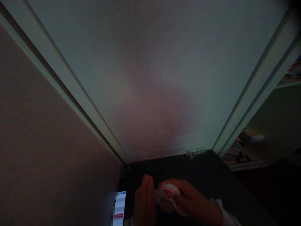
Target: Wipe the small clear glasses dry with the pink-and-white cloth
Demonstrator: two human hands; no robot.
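My right hand (191, 201) is closed around a small pink and white piece of soft fabric (171, 189), bunched up between thumb and fingers. Its exact kind is hard to make out in the dim light. Close by on the left, my left hand (145, 199) has its fingers pressed together at the left edge of the same fabric. Part of the bundle is hidden by the fingers. Both hands are low in the head view, over a dark surface (199, 171).
A lit phone screen (120, 207) glows left of my hands. Behind stands a pale panel (150, 103) with embossed hearts, and a small shiny chain-like pile (196, 152) lies at its foot. A wall (47, 141) rises on the left; shelves with items (252, 135) are at right.
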